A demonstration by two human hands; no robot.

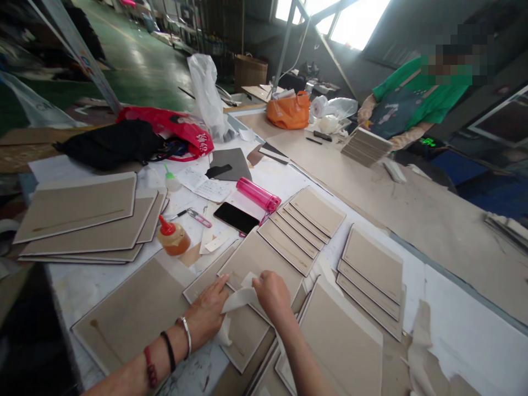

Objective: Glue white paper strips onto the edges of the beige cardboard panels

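Note:
My left hand lies palm down on a beige board, fingers stretched out, a pale strip running against its thumb side. My right hand is closed, pinching that pale, limp strip above the boards. The strip sags between both hands, and a loose end hangs below my left hand. Whether my left thumb grips it is hidden. Under and beyond my hands lie further beige boards with pale edges. Brownish glue-like streaks mark several of them. A bigger beige board lies left of my left hand.
Stacked boards lie left and right. Near my hands are a red-capped bottle, a phone and a pink bottle. An orange bag stands farther back. A person in green holds a stack of boards.

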